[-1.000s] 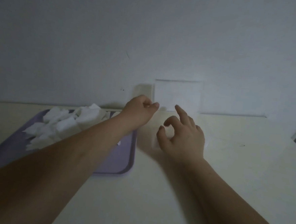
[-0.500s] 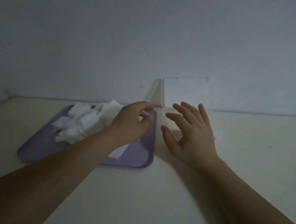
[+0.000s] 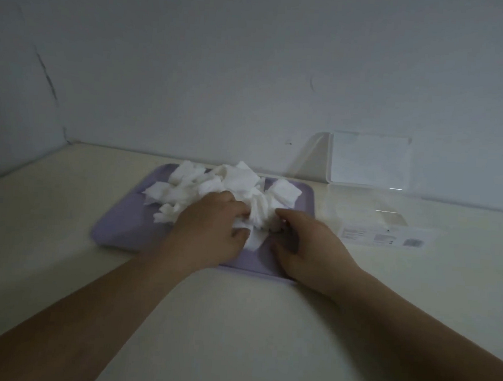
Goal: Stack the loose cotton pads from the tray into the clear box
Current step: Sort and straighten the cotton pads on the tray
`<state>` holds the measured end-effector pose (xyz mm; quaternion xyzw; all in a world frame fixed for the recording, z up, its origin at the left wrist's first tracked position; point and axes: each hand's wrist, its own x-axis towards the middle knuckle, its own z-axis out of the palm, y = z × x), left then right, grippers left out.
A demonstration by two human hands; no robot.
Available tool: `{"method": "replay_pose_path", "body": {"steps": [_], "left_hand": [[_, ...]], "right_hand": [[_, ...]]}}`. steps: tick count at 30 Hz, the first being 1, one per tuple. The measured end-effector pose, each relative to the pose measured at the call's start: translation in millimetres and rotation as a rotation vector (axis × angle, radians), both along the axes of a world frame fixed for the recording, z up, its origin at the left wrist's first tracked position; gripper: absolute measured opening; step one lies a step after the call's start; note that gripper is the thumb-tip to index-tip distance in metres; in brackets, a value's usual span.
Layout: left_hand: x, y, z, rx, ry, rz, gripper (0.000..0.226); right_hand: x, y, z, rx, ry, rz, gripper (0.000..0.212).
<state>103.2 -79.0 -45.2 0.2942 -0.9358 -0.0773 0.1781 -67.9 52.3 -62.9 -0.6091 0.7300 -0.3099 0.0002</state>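
A heap of white cotton pads lies on a lilac tray in the middle of the table. My left hand is over the near side of the heap, its fingers curled into the pads. My right hand is beside it on the tray's right half, fingers curled round pads at the heap's near edge. The clear box stands to the right of the tray, its lid upright against the wall. What is in the box is hard to make out.
The cream table meets a white wall at the back and a corner at the far left. Printed labels show on the clear box's front. The light is dim.
Both hands have moved from the clear box leftward onto the tray and curled into the pads. The view has swung left, so the tray sits centred and the box lies at the right.
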Motion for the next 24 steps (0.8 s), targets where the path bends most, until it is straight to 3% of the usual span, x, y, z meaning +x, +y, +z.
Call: {"method": "replay_pose_path", "body": {"steps": [3, 6, 11, 16, 22, 24], "left_hand": [[-13.0, -11.9, 4.1, 0.041, 0.025, 0.042, 0.027], [-26.9, -14.8, 2.7, 0.182, 0.169, 0.153, 0.027], [-42.2, -19.4, -18.9, 0.164, 0.356, 0.032, 0.028], [-40.3, -16.3, -21.5, 0.166, 0.418, -0.03, 0.026], [-34.4, -14.0, -16.6, 0.149, 0.457, -0.016, 0.027], [-34.1, -11.0, -9.6, 0.144, 0.434, 0.014, 0.038]], "right_hand": [[-1.7, -26.0, 4.5, 0.051, -0.081, -0.075, 0.047], [-7.8, -41.6, 2.7, 0.041, -0.16, -0.121, 0.047], [-21.0, -46.1, -1.1, 0.012, -0.244, -0.151, 0.05], [-21.5, -37.7, -11.9, -0.13, -0.287, -0.112, 0.038], [-15.5, -31.4, -9.4, -0.334, -0.543, -0.031, 0.037], [-10.4, -28.9, -2.8, -0.37, -0.641, 0.015, 0.039]]}}
